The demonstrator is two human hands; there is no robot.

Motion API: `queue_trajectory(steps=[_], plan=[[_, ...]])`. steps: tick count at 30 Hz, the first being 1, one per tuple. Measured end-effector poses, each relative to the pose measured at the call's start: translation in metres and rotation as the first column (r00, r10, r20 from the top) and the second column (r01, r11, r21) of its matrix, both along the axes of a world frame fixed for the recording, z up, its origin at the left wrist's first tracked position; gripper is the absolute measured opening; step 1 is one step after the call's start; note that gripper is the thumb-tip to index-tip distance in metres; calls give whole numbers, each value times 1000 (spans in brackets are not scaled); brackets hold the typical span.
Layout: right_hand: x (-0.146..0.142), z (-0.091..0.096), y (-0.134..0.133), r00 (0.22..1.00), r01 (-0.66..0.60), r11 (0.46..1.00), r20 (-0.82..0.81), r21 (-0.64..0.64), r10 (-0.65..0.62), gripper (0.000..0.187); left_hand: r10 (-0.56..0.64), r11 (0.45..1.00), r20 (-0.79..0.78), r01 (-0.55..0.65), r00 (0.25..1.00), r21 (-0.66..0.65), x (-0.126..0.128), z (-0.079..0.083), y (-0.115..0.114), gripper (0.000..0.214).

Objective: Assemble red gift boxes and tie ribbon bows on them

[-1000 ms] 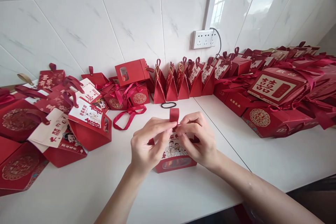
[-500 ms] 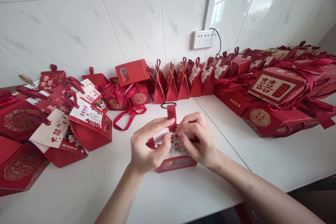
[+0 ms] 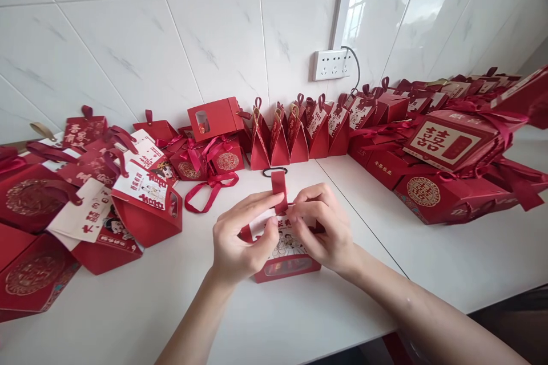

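Observation:
A small red gift box (image 3: 286, 262) with a white printed card and a clear window stands on the white counter (image 3: 128, 308) in front of me. A short red ribbon loop (image 3: 279, 188) rises from its top. My left hand (image 3: 240, 242) pinches the ribbon's base from the left, thumb on the card. From the right, my right hand (image 3: 323, 228) has its fingers curled onto the box top beside the ribbon.
Folded red boxes (image 3: 295, 134) stand in a row along the tiled wall. Heaps of red boxes lie at the left (image 3: 85, 205) and right (image 3: 449, 154). A black hair tie (image 3: 274, 171) and a loose red ribbon (image 3: 212, 188) lie behind the box. A wall socket (image 3: 333, 64) is above.
The ribbon loop has tilted slightly left and my left fingers have opened a little around it. A red box has come into view at the far right edge.

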State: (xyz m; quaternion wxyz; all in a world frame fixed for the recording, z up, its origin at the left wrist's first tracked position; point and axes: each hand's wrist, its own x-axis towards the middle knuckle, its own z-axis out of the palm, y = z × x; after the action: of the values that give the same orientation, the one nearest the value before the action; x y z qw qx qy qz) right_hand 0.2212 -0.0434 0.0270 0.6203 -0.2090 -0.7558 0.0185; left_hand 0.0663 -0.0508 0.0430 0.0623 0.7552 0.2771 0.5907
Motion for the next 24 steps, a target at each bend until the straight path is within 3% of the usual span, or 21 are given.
queue_trajectory(steps=[24], plan=[[-2, 2, -1, 1000, 14, 1000, -9, 0, -14, 20, 19, 1000, -12, -19, 1000, -3, 0, -1, 1, 35]])
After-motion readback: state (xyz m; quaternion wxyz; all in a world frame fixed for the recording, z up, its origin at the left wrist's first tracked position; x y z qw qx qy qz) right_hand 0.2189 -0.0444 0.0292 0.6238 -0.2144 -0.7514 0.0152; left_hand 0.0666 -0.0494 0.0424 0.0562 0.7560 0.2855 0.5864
